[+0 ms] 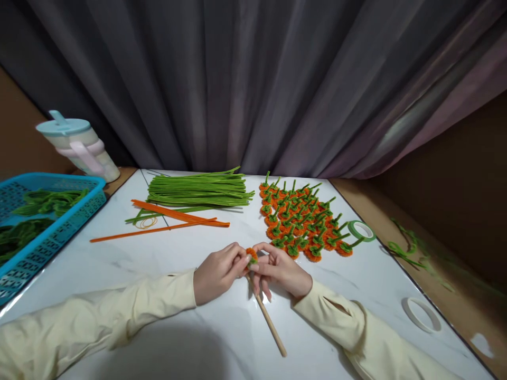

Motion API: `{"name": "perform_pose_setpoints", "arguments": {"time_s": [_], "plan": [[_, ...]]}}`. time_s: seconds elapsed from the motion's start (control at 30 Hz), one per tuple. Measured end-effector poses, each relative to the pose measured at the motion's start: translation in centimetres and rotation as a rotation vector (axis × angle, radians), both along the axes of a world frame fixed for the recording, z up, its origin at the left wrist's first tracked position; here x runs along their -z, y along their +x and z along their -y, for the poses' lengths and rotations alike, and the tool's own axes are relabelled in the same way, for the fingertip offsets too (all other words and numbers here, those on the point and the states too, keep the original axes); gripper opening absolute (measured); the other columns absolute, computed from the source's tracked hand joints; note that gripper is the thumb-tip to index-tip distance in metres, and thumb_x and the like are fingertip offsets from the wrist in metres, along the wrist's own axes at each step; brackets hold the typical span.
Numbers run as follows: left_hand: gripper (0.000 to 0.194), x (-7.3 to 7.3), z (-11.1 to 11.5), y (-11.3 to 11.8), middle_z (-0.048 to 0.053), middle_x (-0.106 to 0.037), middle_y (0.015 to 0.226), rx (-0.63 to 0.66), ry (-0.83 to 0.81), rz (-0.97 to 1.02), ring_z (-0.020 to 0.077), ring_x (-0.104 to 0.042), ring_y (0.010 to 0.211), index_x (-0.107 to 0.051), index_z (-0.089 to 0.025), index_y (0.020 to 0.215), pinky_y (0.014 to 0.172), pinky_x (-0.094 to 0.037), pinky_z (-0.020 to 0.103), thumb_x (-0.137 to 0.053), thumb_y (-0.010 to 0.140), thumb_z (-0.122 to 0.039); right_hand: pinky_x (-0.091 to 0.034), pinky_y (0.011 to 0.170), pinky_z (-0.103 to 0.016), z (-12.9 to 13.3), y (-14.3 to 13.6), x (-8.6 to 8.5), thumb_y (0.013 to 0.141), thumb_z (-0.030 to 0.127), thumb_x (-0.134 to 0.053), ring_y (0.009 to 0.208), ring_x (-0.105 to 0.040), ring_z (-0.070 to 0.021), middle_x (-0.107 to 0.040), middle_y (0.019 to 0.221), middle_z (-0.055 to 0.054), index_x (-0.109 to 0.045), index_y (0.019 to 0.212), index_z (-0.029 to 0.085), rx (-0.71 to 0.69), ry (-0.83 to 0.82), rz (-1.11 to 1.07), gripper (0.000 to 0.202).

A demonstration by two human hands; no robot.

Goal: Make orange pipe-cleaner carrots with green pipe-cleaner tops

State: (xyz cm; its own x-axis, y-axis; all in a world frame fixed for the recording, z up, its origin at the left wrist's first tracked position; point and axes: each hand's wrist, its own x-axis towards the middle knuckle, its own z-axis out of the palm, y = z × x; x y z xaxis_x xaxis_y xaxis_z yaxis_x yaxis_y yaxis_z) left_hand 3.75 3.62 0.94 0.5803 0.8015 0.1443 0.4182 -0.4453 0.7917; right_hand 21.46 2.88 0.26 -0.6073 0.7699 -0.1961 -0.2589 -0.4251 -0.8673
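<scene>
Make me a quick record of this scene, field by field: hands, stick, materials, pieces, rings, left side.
left hand: left hand pinches small orange-and-green piece
right hand: right hand, fingers on same piece
stick: wooden stick, below the hands
materials: green stems, bundled; orange strips, in front
similar pieces: orange-and-green cluster, right of stems
rings: green roll; pale ring, nearer
left side: blue basket holding green items; lidded cup behind

Both hands pinch an orange-and-green piece.
</scene>
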Motion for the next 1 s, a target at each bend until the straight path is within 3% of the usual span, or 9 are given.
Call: {"name": "perform_pose_setpoints", "arguments": {"time_s": [0.23,0.6,0.7,0.87,1.0], "plan": [[0.023,0.3,0.3,0.1,0.001,-0.048,0.073,0.016,0.048,-0.047,0.0132,-0.048,0.064,-0.040,-0.019,0.075,0.063,-0.040,0.027,-0.024,0.091,-0.026,-0.046,0.031,-0.017,0.1,0.0,0.1,0.071,0.031,-0.069,0.044,-0.063,-0.0152,-0.069,0.068,-0.004,-0.036,0.088,0.018,-0.020,-0.011,0.002,0.039],[0.027,-1.1,-0.3,0.2,-0.001,-0.053,0.062,0.014,-0.163,-0.004,0.0114,-0.046,0.059,-0.043,-0.018,0.068,0.061,-0.038,0.024,-0.031,0.089,-0.031,-0.046,0.030,-0.017,0.0,0.0,0.1,0.072,0.034,-0.068,0.045,-0.063,-0.0153,-0.069,0.073,-0.006,-0.037,0.089,0.018,-0.020,-0.003,0.039,0.039],[0.026,-1.5,-0.3,0.0,0.000,-0.054,0.067,0.042,-0.079,-0.089,0.0119,-0.049,0.062,-0.044,-0.018,0.071,0.062,-0.039,0.023,-0.030,0.090,-0.028,-0.044,0.029,-0.017,0.0,0.1,0.0,0.072,0.034,-0.068,0.041,-0.062,-0.0145,-0.069,0.067,-0.003,-0.036,0.089,0.019,-0.020,-0.005,0.040,0.039],[0.025,-2.1,-0.1,-0.1,0.003,-0.054,0.080,0.131,0.193,-0.421,0.0145,-0.054,0.066,-0.046,-0.017,0.082,0.060,-0.041,0.025,-0.025,0.092,-0.025,-0.043,0.028,-0.016,0.0,0.1,0.3,0.071,0.035,-0.068,0.038,-0.059,-0.0140,-0.065,0.054,0.001,-0.035,0.088,0.019,-0.001,0.005,0.056,0.041],[0.025,-1.5,0.3,0.2,0.005,-0.054,0.085,0.129,0.315,-0.546,0.0161,-0.055,0.066,-0.044,-0.016,0.088,0.054,-0.042,0.026,-0.021,0.093,-0.023,-0.041,0.029,-0.015,0.1,0.2,0.4,0.072,0.037,-0.067,0.036,-0.058,-0.0129,-0.063,0.050,0.002,-0.035,0.088,0.019,0.021,0.014,0.083,0.040]]}}
